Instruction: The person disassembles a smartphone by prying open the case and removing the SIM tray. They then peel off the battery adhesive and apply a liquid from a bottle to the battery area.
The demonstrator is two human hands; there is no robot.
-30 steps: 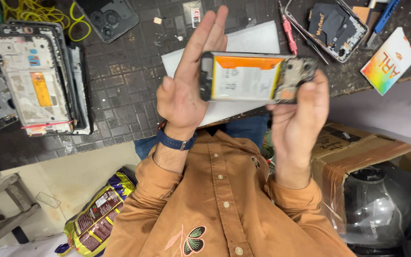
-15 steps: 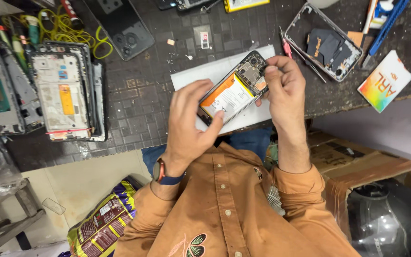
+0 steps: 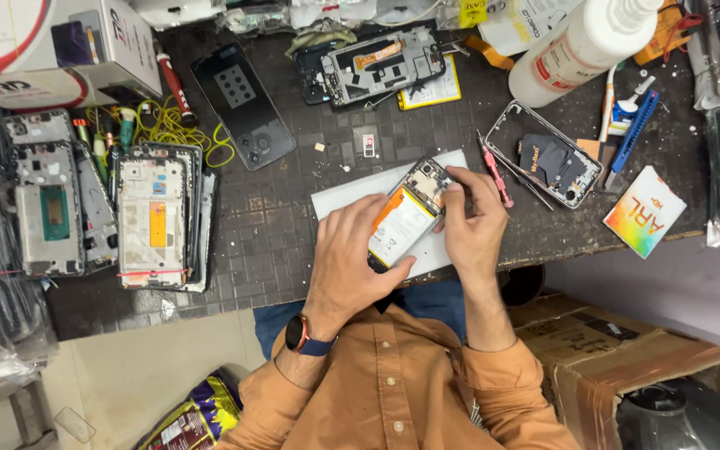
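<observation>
Left hand: the left hand (image 3: 352, 262) grips the opened phone (image 3: 408, 215) from its left side, fingers curled over the upper long edge and the thumb pressed against the near end, so the hand is closed around the phone.
Right hand: the right hand (image 3: 472, 229) lies at the phone's far right end, beside the camera corner; its fingers are drawn narrow with the tips bunched at that corner, and whether they pinch a small part cannot be told.
Opened phone: back cover off, a white battery with an orange band showing; it sits tilted, near end to the left and far end to the right, just above the white mat (image 3: 339, 198).
White mat: a pale rectangular sheet on the dark work table (image 3: 277, 242), at the table's near edge, mostly hidden under the hands.
Right of the hands: a red-handled screwdriver (image 3: 495, 173) lies close to the right fingers; further right sits an empty phone frame (image 3: 547, 161), then a rainbow-coloured card (image 3: 645, 210).
Left side: a stack of stripped phone frames (image 3: 160, 217) stands well apart from the hands, with a yellow cable (image 3: 172, 127) behind it.
Far side: a dark phone back cover (image 3: 243, 107), another opened phone (image 3: 381, 65) and a white bottle (image 3: 589, 42).
Wrist: a watch (image 3: 297, 333) sits above the orange sleeve.
</observation>
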